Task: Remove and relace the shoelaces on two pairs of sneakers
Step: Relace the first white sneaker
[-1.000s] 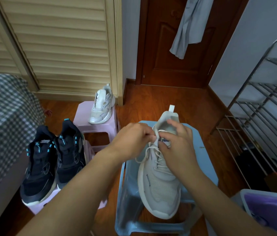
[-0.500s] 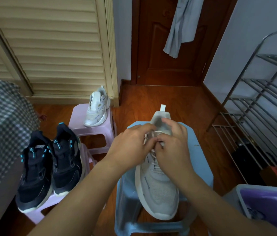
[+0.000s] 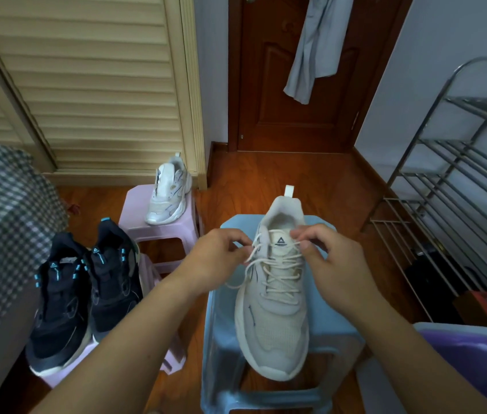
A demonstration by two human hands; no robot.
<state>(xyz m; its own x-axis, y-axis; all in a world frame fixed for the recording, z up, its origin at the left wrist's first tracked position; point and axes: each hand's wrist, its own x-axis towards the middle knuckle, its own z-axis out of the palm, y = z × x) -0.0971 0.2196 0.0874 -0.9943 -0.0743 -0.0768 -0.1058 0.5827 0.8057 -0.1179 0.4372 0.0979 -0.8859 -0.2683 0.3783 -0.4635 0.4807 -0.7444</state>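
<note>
Now spread apart, where 0.5 s ago bunched together over the tongue: left hand and right hand, each pulled out to its own side of the cream sneaker. Pinching the shoelace on both sides, fingers and thumb curled tight round a strand near the top eyelets, the lace drawn taut across the tongue logo. Sitting lengthwise on the blue stool, toe hanging just over the near edge, heel close to the far edge. Trailing off the left side of the shoe, 1 loose lace end over the stool top.

Standing on the pink stool further back, the white sneaker (its partner), near that stool's right edge. Resting side by side on a lower pink stool, the 2 black sneakers, toes near its front rim, just beside the checked bedding.

Leaving open wooden floor between the stools and the door; crowding the right side, the metal rack.
</note>
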